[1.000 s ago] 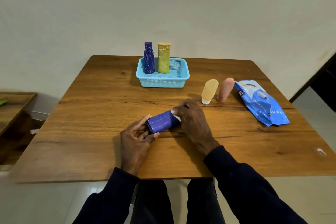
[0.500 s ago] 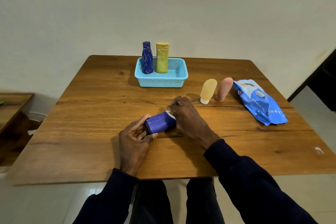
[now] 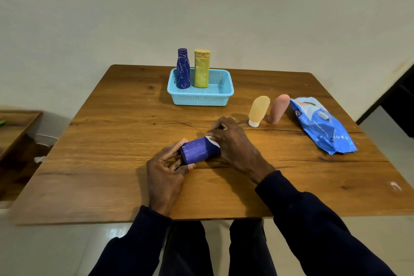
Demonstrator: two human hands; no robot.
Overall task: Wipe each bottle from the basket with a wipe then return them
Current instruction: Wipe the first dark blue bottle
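A purple bottle (image 3: pixel 199 151) lies on its side over the middle of the wooden table (image 3: pixel 112 141). My left hand (image 3: pixel 167 167) grips its base end. My right hand (image 3: pixel 235 143) wraps the bottle's other end with a white wipe (image 3: pixel 212 140) under the fingers; only a corner of the wipe shows. The light blue basket (image 3: pixel 201 96) stands at the back with a dark blue bottle (image 3: pixel 183 69) and a yellow bottle (image 3: pixel 201 69) upright in it. A pale yellow tube (image 3: pixel 258 111) and a pink tube (image 3: pixel 278 108) stand on the table right of the basket.
A blue pack of wipes (image 3: pixel 322 127) lies at the right side of the table. A lower wooden surface (image 3: pixel 13 125) sits off to the left. The wall is close behind the table's far edge.
My right hand has slid the wipe a little along the purple bottle toward my left hand. The left hand keeps its hold on the base end.
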